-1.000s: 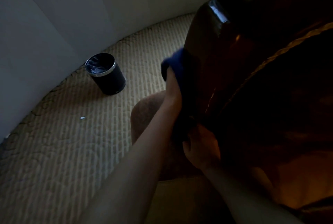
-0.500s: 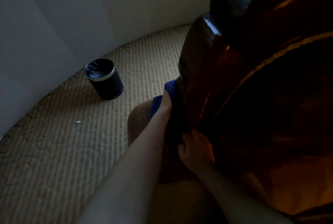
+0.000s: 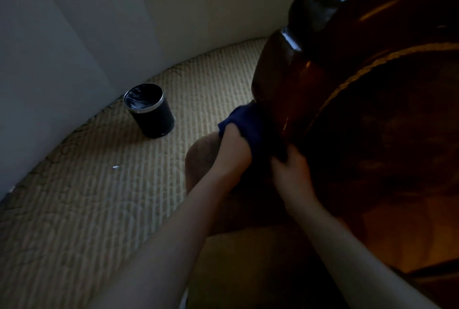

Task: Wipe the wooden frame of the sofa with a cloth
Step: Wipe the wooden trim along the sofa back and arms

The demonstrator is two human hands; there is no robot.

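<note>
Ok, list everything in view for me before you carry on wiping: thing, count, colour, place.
cloth: one, dark blue, against the sofa frame's lower edge
wooden frame: one, glossy dark brown, right side
bin: one, black with a silver rim, on the carpet by the wall
carpet: one, beige, patterned, across the floor
scrap: one, pale, on the carpet
wall: pale, panelled, behind
left hand: on the cloth
right hand: grips the cloth's lower part

A dim home room: patterned carpet (image 3: 104,209), a small waste bin (image 3: 150,111), a polished wooden sofa frame (image 3: 298,65).
</note>
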